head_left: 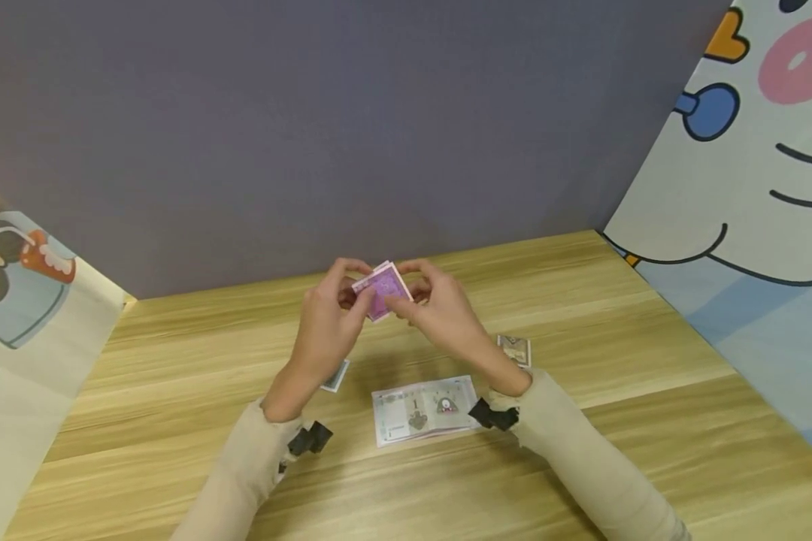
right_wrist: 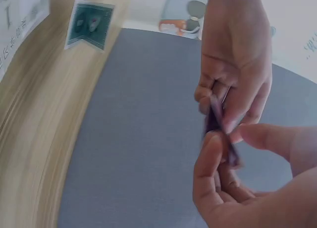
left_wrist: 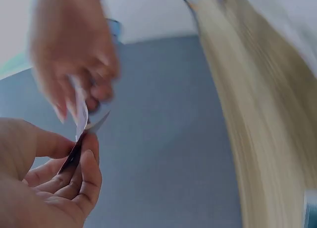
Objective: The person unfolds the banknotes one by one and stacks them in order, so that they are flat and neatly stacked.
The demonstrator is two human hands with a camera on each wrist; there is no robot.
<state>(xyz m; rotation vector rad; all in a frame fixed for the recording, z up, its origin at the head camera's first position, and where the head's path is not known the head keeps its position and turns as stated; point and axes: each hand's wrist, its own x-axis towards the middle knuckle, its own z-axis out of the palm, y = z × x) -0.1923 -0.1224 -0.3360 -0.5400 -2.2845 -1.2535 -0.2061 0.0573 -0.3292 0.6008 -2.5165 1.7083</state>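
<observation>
A purple folded banknote (head_left: pixel 387 289) is held up above the table between both hands. My left hand (head_left: pixel 330 323) pinches its left side, thumb on the near face. From the other side my right hand (head_left: pixel 443 308) pinches it, its thumb also on the near face. Seen nearly edge-on in the left wrist view, the banknote (left_wrist: pixel 74 156) has pale layers standing apart at its top. In the right wrist view the banknote (right_wrist: pixel 218 121) is dark and blurred, partly hidden by fingers. Below the hands lies an opened pale banknote (head_left: pixel 422 409) with fold creases.
A small folded green banknote (right_wrist: pixel 90 25) lies on the table, partly behind my left wrist in the head view. Beside my right forearm is a folded brownish one (head_left: pixel 516 350). A grey panel (head_left: pixel 352 135) rises behind the wooden table (head_left: pixel 176 391), with cartoon-printed walls (head_left: pixel 771 218) at the sides.
</observation>
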